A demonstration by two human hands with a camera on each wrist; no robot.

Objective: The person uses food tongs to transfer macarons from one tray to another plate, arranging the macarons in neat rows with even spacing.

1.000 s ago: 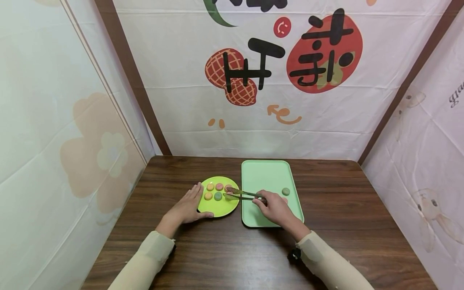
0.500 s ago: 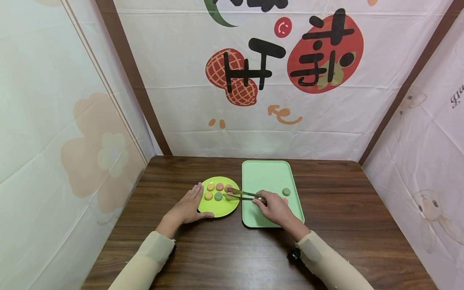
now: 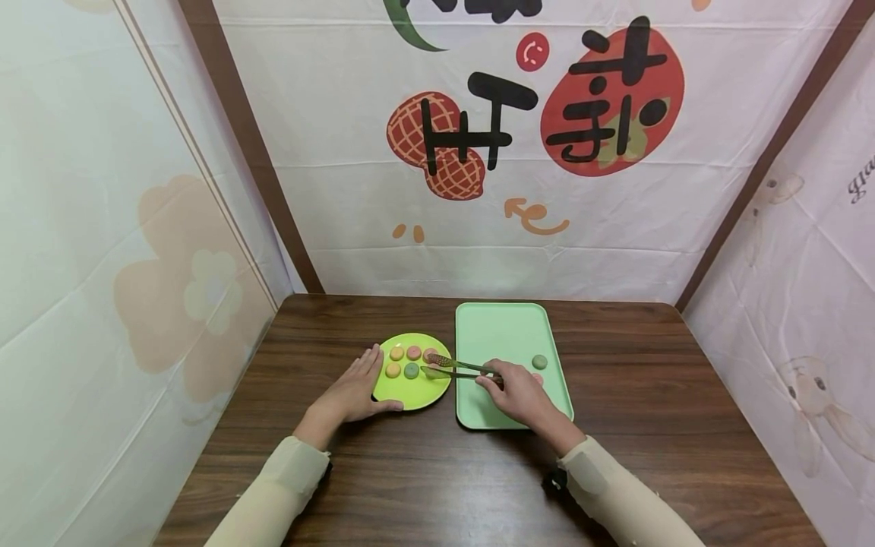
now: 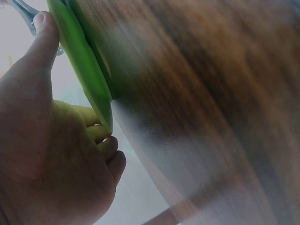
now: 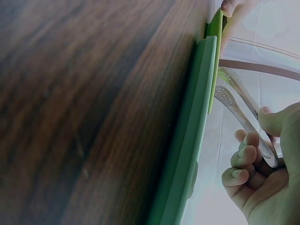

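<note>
In the head view my left hand (image 3: 352,387) touches the left rim of a yellow-green plate (image 3: 413,399), fingers straight, thumb spread along its near edge. Several macarons lie on it in two rows: yellow (image 3: 393,370), pink (image 3: 413,352), green (image 3: 411,371) and more pink. My right hand (image 3: 516,389) holds metal tongs (image 3: 472,366) above the mint tray (image 3: 502,323). Their perforated ends (image 5: 225,95) reach over the plate's right side, slightly apart, beside the partly covered pink macarons. Whether they pinch one is unclear.
On the tray's right side sit a green macaron (image 3: 539,362) and a pink macaron (image 3: 538,378), the latter partly behind my right hand. Plate and tray stand close together on the dark wooden table (image 3: 437,471). Printed cloth walls (image 3: 478,266) enclose its back and sides.
</note>
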